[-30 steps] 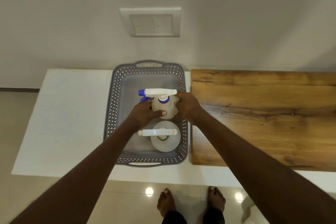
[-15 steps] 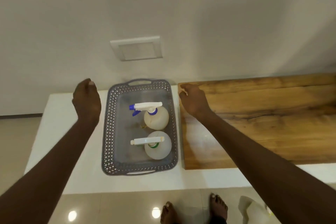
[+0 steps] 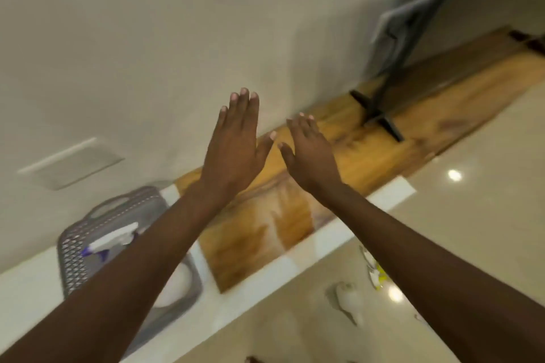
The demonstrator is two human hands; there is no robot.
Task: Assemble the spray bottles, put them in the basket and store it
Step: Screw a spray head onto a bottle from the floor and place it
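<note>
The grey perforated basket [image 3: 75, 247] stands on the white ledge at the lower left, partly behind my left forearm. Inside it I see the white spray head with a blue nozzle [image 3: 113, 237] of one bottle and the pale round body of another bottle [image 3: 177, 284]. My left hand [image 3: 236, 144] and my right hand [image 3: 309, 153] are raised side by side, flat and empty, fingers stretched, above the wooden board [image 3: 348, 150]. Both hands are well away from the basket.
The view is tilted and blurred. A white switch plate [image 3: 70, 163] is on the wall at left. A dark metal stand [image 3: 383, 115] rests on the wooden board at right. A white ledge [image 3: 309, 247] borders the glossy tiled floor, where small white objects [image 3: 349, 302] lie.
My hands let go of the blue-nozzle bottle in the basket, spread apart, then rose together, open, over the wooden board. The camera swung right and tilted.
</note>
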